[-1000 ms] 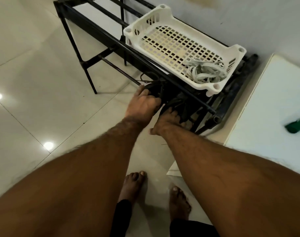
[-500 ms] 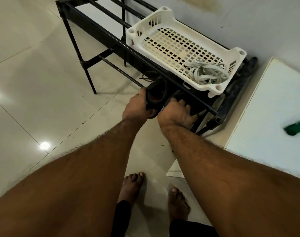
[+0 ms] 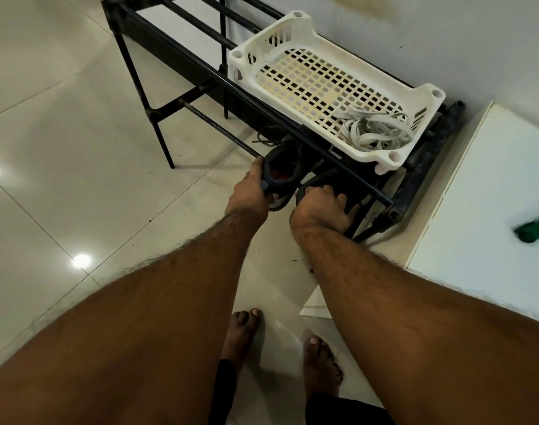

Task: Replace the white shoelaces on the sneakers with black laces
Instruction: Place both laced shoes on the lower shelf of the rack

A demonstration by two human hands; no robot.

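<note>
The left hand is gripping the heel of a dark sneaker, its thumb lying along the collar, just below the front rail of the black metal rack. The right hand is curling its fingers over the collar of the second sneaker, which is sitting under that same rail. On top of the rack a white plastic basket is holding a loose tangle of white laces. A black lace is trailing under the rack.
</note>
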